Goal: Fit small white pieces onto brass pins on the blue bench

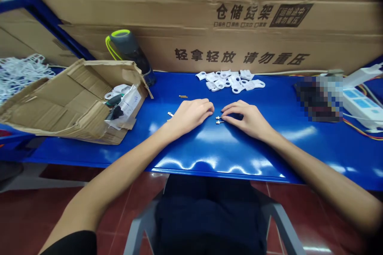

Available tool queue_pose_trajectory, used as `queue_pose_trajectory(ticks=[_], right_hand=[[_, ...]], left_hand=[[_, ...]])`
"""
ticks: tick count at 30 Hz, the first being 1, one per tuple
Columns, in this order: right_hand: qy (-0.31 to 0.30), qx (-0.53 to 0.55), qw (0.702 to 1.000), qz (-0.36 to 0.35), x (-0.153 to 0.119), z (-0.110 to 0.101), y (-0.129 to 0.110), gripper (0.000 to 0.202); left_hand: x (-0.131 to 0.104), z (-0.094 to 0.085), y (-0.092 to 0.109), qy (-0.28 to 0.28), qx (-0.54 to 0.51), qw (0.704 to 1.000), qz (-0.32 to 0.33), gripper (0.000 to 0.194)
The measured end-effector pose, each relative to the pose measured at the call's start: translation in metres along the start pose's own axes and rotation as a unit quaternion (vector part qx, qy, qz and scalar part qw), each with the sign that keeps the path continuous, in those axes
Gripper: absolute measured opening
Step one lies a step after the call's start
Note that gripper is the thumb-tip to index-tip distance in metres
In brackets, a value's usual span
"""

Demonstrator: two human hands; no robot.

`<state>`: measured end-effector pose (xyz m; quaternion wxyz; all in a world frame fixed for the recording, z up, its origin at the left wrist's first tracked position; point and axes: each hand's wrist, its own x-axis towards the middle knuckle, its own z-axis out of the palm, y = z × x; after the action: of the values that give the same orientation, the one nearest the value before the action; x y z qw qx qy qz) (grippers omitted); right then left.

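Note:
Two small metal pieces with white ends [218, 122] lie on the blue table [227, 151] between my hands. My right hand [247, 118] has its thumb and index finger at the upper piece, which looks pinched at its thin end. My left hand [196, 113] rests just left of them, fingers curled together; whatever is under them is hidden. Beside my left wrist is another small metal piece [170, 114], partly covered, and a brass-coloured piece [183, 96] lies farther back. Behind my hands sits a pile of white ring-ended tags [236, 83].
An open cardboard box [89, 123] with white parts and a green-handled tool stands at the left. Behind it are a dark bottle [131, 53] and white cords [24, 73]. A power strip [362, 105] with wires lies right. Cardboard [149, 16] walls the back.

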<state>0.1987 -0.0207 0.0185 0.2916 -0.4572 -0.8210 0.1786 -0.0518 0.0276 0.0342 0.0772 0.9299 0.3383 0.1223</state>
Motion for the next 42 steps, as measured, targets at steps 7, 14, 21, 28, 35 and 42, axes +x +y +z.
queue_pose_trajectory(ticks=[7, 14, 21, 28, 35, 42], right_hand=[[-0.03, -0.029, 0.999, 0.0, 0.001, -0.003, -0.002, 0.026], [-0.04, -0.045, 0.998, -0.006, 0.001, -0.006, -0.001, 0.031], [0.034, -0.201, 0.976, 0.073, 0.002, -0.034, 0.022, 0.039], [-0.092, -0.306, 0.942, 0.101, -0.008, -0.037, 0.046, 0.066], [-0.123, -0.306, 0.937, 0.112, -0.012, -0.034, 0.051, 0.072], [-0.115, -0.313, 0.936, 0.114, -0.012, -0.041, 0.04, 0.068]], left_hand=[[-0.001, 0.006, 0.001, 0.009, 0.034, 0.999, 0.008, 0.022], [0.0, 0.01, 0.002, -0.001, 0.079, 0.997, 0.018, 0.029], [0.0, 0.007, 0.001, -0.008, 0.084, 0.996, 0.014, 0.029], [-0.002, 0.013, 0.004, 0.014, 0.091, 0.996, 0.006, 0.037], [-0.003, 0.016, 0.002, 0.001, 0.086, 0.996, 0.005, 0.044], [-0.001, 0.012, 0.004, -0.009, 0.113, 0.994, 0.012, 0.044]])
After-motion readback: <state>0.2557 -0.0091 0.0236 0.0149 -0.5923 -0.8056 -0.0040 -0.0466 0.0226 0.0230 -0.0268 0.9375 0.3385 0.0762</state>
